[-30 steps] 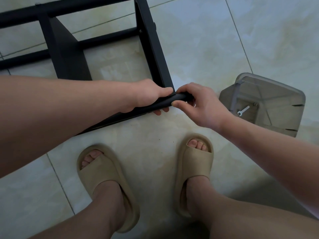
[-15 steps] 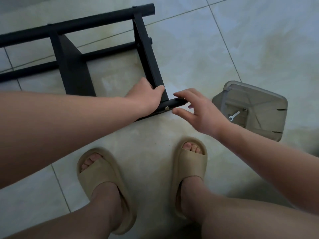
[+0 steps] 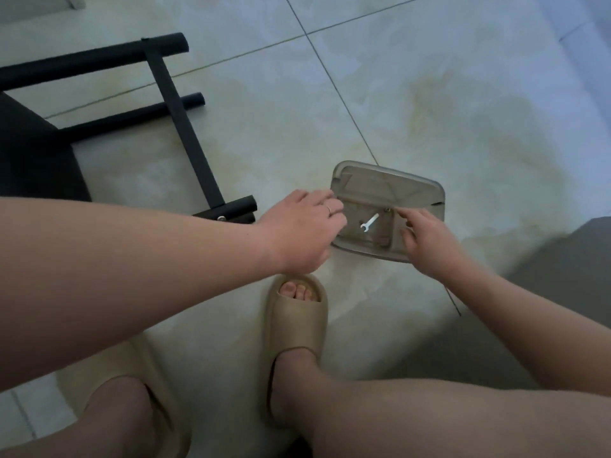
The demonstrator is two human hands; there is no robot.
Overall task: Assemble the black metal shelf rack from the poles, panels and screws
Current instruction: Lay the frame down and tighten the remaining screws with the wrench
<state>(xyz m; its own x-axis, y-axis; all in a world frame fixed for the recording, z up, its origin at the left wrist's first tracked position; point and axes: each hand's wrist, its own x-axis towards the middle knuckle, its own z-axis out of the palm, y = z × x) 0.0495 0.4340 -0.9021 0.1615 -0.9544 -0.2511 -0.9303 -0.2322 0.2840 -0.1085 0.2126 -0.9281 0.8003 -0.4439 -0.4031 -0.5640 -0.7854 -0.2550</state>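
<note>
Rack frame lies on its side in the upper left of the frame, on the tile floor. It is made of round black tube poles and one flat panel, all matte painted metal. The nearest pole end sits left of centre, with a bright screw head already seated in it.

Both my hands are off the rack and at the clear plastic tray, centre right.
- Left hand: fingers loosely extended, tips touching the tray's left rim. No grasp visible.
- Right hand: index finger stretched toward a small loose screw at the tray's inner wall, other fingers loosely bent, holding nothing.
- A small flat silver spanner lies in the tray just left of the screw.

Handling estimate:
- Screw: tiny, hard and smooth, and it will likely roll or skate on the slick plastic. Pinch it at the head with thumb and index tip.
- Tray: looks light and may slide on the glazed tile, so steady the rim.
- Frame: stiff. Best held at a pole close to the joint.
</note>
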